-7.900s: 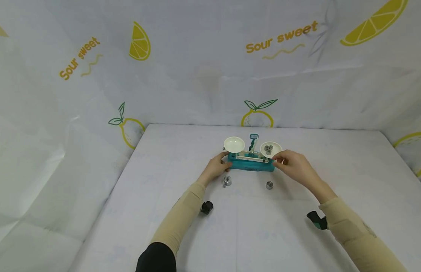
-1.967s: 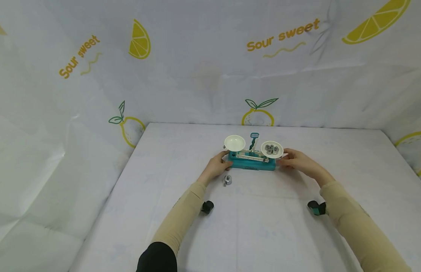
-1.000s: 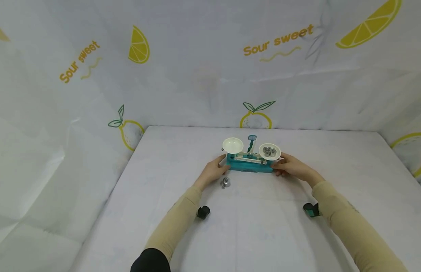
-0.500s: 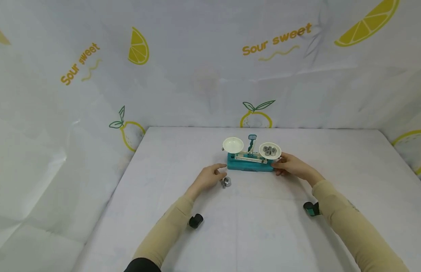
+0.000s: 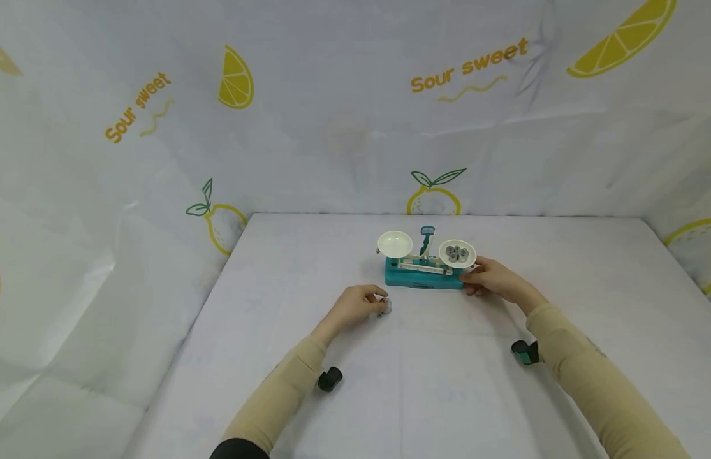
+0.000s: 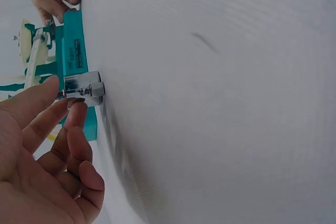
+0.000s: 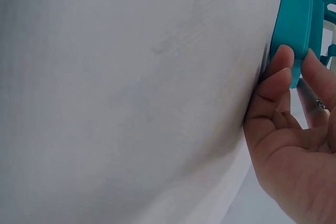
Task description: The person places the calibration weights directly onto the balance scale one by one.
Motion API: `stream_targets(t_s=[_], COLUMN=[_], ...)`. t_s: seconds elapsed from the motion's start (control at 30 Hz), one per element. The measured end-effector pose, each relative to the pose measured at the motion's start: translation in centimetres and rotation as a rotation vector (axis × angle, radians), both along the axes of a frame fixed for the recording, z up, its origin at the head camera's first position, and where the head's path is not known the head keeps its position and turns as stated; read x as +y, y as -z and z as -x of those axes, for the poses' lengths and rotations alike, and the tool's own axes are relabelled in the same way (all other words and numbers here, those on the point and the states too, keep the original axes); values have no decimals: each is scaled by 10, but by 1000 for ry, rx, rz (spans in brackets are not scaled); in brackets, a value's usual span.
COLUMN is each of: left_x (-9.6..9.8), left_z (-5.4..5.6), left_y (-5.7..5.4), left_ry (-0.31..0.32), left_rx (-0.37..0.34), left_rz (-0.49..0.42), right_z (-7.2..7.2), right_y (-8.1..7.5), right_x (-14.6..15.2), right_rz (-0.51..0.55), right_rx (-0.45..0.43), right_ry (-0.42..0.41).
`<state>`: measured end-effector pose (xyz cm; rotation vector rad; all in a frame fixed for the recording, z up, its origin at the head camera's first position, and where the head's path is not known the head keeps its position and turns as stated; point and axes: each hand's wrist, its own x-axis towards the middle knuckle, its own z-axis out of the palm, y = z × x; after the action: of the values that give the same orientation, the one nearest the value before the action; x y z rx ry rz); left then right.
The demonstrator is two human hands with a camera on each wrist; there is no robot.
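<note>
A teal balance scale [image 5: 424,278] with two white pans stands near the back of the table. My right hand [image 5: 493,280] holds the right end of its base, thumb and fingertips on opposite sides in the right wrist view. Several metal weights [image 5: 457,254] sit in the right pan [image 5: 442,261]; the left pan [image 5: 395,244] is bare. In front of the scale, my left hand [image 5: 355,306] has its thumb and fingertips at the knob of a shiny metal weight [image 6: 79,83]. A smaller weight [image 6: 97,88] stands close beside it, mostly hidden by the hand in the head view.
The white-covered table [image 5: 447,382] runs up to a white backdrop [image 5: 344,127] printed with lemons. A black wrist device [image 5: 330,378] sits below the left forearm, and a similar wrist device [image 5: 526,352] below the right.
A weight once on the table at the right is now in the right pan. My left hand has left the scale's base and come down to the weight; my right hand grips the base.
</note>
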<state>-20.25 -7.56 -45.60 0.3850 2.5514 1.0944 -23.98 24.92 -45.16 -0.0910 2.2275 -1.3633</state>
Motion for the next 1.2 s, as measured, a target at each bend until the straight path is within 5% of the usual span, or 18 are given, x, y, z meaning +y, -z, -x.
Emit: stream_targets(t_s=[0.33,0.93,1.2], left_x=[4,6,3], left_z=[-2,-5,-5], left_y=[6,2,-22], left_ry=[20,-16,-77], left_rx=[126,232,327], left_rz=[85,190,117], right_z=[0,0,-1], right_y=[1,4,4], right_x=[2,3,1], right_rz=[7,14,20], right_rx=[-8,-19,-25], right_ry=[12,27,24])
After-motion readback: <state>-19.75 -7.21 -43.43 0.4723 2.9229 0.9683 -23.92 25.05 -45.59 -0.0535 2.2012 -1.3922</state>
